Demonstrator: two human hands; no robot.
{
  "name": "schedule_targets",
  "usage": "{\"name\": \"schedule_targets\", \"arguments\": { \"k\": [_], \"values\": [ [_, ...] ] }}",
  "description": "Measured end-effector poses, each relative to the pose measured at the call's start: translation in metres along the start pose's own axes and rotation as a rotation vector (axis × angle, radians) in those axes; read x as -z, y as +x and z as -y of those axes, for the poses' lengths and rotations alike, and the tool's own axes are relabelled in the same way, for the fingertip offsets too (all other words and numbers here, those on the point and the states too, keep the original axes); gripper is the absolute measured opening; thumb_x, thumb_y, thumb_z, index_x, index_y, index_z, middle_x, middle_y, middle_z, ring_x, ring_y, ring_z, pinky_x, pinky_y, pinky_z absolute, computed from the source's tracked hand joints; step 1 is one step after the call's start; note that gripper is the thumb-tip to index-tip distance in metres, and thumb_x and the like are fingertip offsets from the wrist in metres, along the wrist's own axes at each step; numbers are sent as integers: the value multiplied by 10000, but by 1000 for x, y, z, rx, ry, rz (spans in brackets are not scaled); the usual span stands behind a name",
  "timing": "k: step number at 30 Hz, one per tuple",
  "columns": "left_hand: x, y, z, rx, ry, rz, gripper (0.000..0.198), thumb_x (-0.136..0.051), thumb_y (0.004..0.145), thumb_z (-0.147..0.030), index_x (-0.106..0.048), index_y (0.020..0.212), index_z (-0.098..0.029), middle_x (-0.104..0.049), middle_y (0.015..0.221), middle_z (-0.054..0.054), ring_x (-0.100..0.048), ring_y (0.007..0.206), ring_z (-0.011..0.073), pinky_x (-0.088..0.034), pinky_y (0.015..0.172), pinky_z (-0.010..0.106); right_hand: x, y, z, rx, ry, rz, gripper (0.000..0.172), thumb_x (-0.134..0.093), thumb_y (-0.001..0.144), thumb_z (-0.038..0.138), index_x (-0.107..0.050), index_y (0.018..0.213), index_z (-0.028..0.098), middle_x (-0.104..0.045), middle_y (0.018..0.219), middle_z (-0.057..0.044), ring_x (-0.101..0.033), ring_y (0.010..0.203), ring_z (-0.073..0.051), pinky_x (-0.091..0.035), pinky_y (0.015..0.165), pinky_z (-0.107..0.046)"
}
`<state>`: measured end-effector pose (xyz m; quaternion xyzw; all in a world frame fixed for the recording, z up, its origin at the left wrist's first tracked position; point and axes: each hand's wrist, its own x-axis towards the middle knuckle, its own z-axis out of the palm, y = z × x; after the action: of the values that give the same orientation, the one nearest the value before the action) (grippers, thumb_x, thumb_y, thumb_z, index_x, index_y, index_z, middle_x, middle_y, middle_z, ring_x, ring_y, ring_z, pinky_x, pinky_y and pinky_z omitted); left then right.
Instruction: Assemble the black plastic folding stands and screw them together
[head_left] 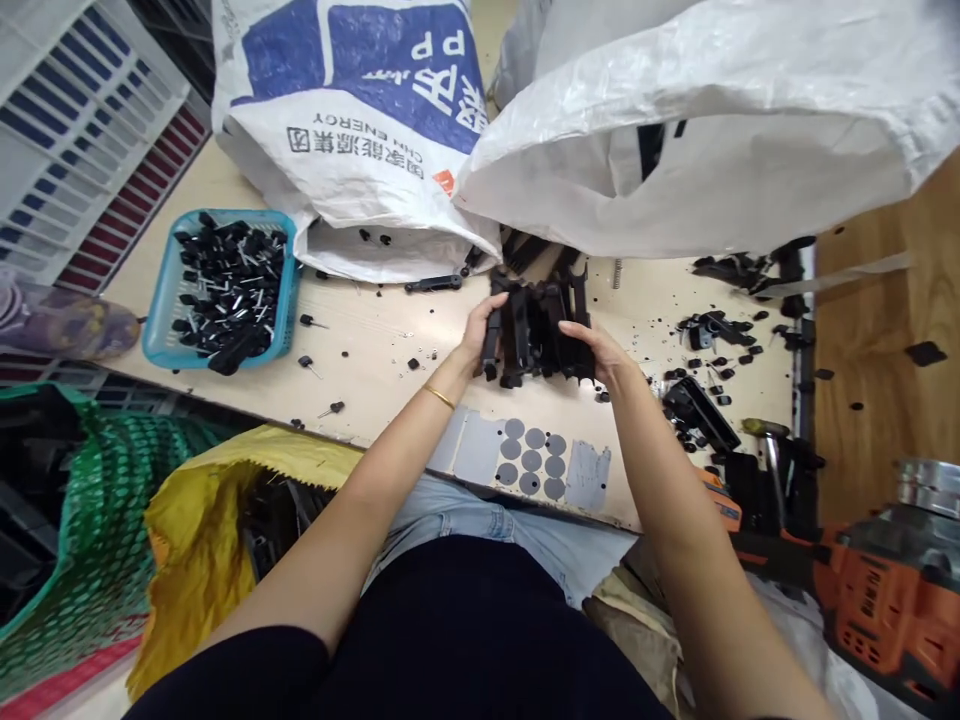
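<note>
Between my two hands, a row of several long black plastic parts [531,325] is pressed together over the middle of the table [375,370]. My left hand [482,328] closes on the row's left end, thumb on top. At the right end, my right hand [596,350] grips it with the thumb laid across the parts; most of its other fingers are hidden. Just below lie grey sheet pieces [478,447] with grey round discs [531,460]. More dark parts [523,250] lie behind the row, at the mouths of the bags.
A blue basket [291,290] of black knobs with metal pins stands left. Two white woven bags [360,180] [675,190] lean at the back. Loose black parts [712,330], a hammer [772,460] and an orange power tool [877,600] are right; a yellow sack [195,530] sits lower left.
</note>
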<state>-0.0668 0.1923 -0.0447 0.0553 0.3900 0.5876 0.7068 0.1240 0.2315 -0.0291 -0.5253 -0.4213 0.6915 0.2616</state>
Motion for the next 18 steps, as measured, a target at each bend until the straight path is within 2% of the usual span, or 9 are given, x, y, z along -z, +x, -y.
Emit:
{"name": "schedule_targets", "arguments": {
  "k": [3, 5, 7, 9, 11, 14, 16, 18],
  "values": [
    [-3, -22, 19, 90, -52, 57, 199, -542, 792, -309, -593, 709, -135, -656, 633, 26, -645, 681, 171, -507, 708, 289, -12, -22, -9, -33, 39, -53, 451, -743, 600, 342, -599, 1004, 206, -694, 797, -18, -662, 691, -196, -561, 593, -312],
    [1, -43, 30, 106, -47, 49, 197, -552, 787, -311, -601, 734, -128, -659, 654, 30, -641, 696, 177, -504, 728, 303, -25, -38, -19, -24, 72, -69, 411, -731, 601, 338, -614, 973, 209, -692, 804, -23, -661, 693, -197, -560, 594, -308],
    [9, -69, 36, 17, -29, 7, 173, -580, 762, -302, -613, 784, -133, -673, 710, 20, -645, 773, 182, -496, 787, 310, -44, -54, -28, 39, 89, -59, 403, -735, 599, 337, -621, 966, 218, -690, 834, -16, -658, 702, -185, -558, 607, -295],
    [23, -104, 32, -171, 3, -87, 193, -606, 735, -296, -629, 854, -146, -694, 819, 6, -638, 900, 180, -476, 867, 297, -73, -71, -34, 105, 83, -15, 435, -752, 593, 344, -613, 987, 225, -686, 869, -7, -659, 735, -179, -558, 644, -293],
    [42, -152, 19, -328, 38, -200, 235, -615, 711, -311, -639, 885, -156, -702, 889, -2, -623, 986, 186, -465, 910, 287, -112, -92, -38, 159, 48, 88, 488, -769, 602, 350, -590, 1041, 230, -679, 951, -11, -660, 833, -188, -554, 740, -315],
    [81, -241, -7, -444, 71, -402, 278, -608, 674, -340, -644, 883, -159, -710, 876, 11, -640, 984, 223, -498, 896, 319, -188, -128, -45, 258, -69, 337, 562, -765, 650, 378, -524, 1137, 235, -640, 1108, -34, -618, 1012, -204, -501, 904, -363],
    [113, -297, -18, -550, 128, -624, 327, -593, 690, -349, -642, 965, -179, -712, 972, 14, -629, 1036, 230, -496, 930, 333, -244, -149, -58, 319, -195, 541, 615, -756, 658, 426, -479, 1169, 226, -617, 1146, -51, -596, 1046, -213, -476, 936, -385],
    [152, -340, -19, -602, 209, -860, 459, -502, 761, -470, -606, 1106, -187, -685, 1111, 38, -597, 1119, 253, -476, 982, 377, -296, -160, -79, 351, -353, 741, 673, -740, 656, 470, -446, 1203, 212, -610, 1141, -59, -598, 1028, -220, -477, 923, -395]
  ]
}}
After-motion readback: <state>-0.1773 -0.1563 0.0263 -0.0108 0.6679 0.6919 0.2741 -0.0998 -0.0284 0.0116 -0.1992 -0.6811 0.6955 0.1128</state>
